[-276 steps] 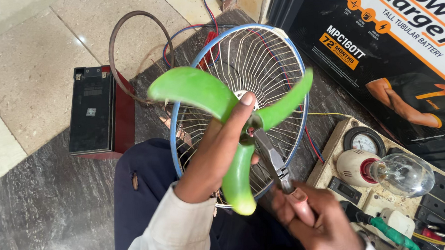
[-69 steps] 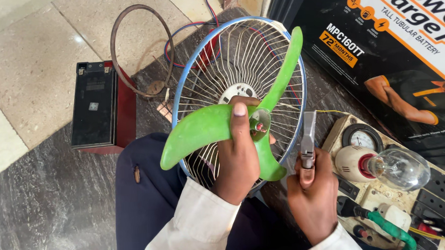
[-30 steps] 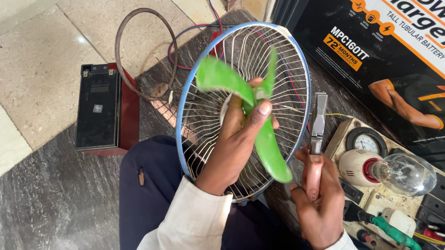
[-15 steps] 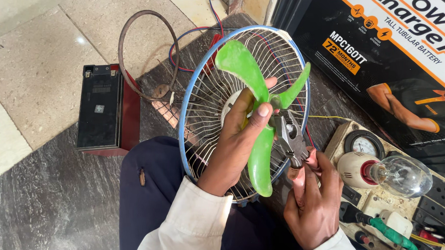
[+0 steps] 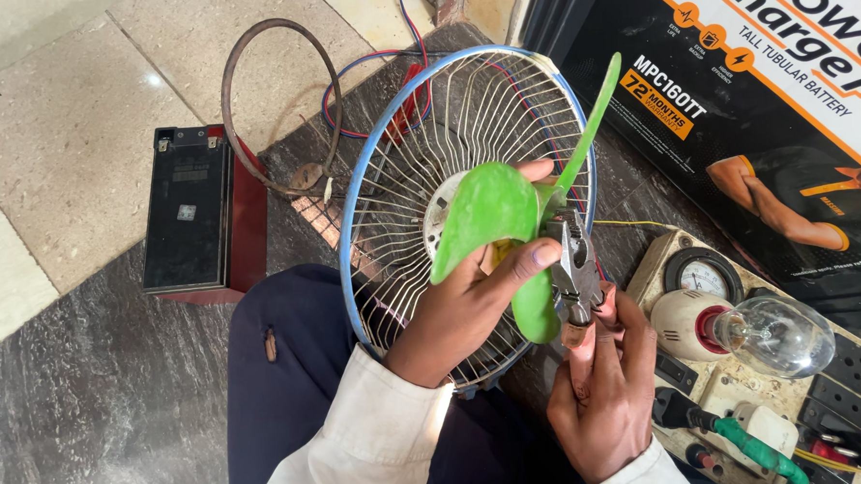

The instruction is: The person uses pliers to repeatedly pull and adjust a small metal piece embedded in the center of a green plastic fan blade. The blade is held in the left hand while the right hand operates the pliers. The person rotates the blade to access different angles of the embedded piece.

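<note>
The pliers (image 5: 574, 270) have moved in from beside the grille (image 5: 399, 176) to the hub; right hand (image 5: 602, 399) grips their handles, left hand (image 5: 472, 298) clasps the green blade (image 5: 492, 205).

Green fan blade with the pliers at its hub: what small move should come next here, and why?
Probably a short turn of the pliers at the hub while the left hand holds the green fan blade steady. The plier tips sit at the blade's centre against the wire fan guard, the right hand grips the handles, and the blade looks held from spinning.
</note>
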